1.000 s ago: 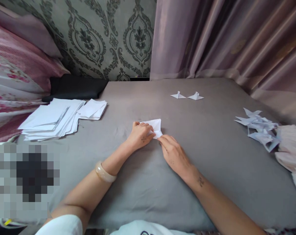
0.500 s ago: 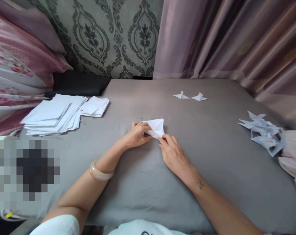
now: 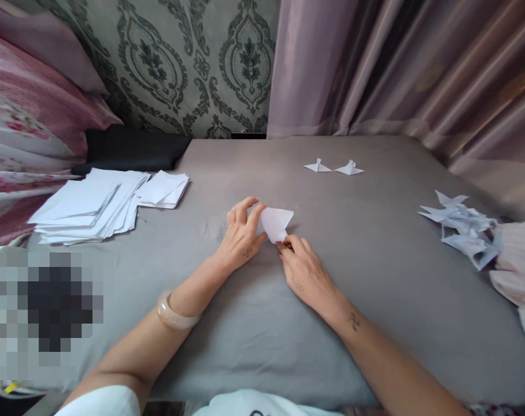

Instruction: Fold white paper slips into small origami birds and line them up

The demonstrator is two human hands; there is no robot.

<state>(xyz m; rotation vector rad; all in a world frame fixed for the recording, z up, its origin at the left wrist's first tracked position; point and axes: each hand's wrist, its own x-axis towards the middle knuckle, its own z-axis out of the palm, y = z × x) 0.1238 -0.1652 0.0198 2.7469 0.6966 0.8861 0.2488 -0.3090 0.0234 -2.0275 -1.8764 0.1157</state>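
A small folded sheet of white paper is between my hands at the middle of the grey surface, one side of it curving up. My right hand pinches its lower corner between thumb and fingers. On its left side, my left hand has thumb and index finger spread apart at the paper's edge; whether the fingertips touch it is hard to make out. A pale bangle circles my left wrist.
Stacks of white paper lie at the left, with a smaller stack beside them. Two folded paper figures stand at the back. A pile of folded paper figures sits at the right by pale cloth. A black folded item lies back left.
My left hand has loosened from the paper, its thumb and index finger spreading. The paper's left side has folded up toward the right. My right hand keeps its pinch at the lower corner.
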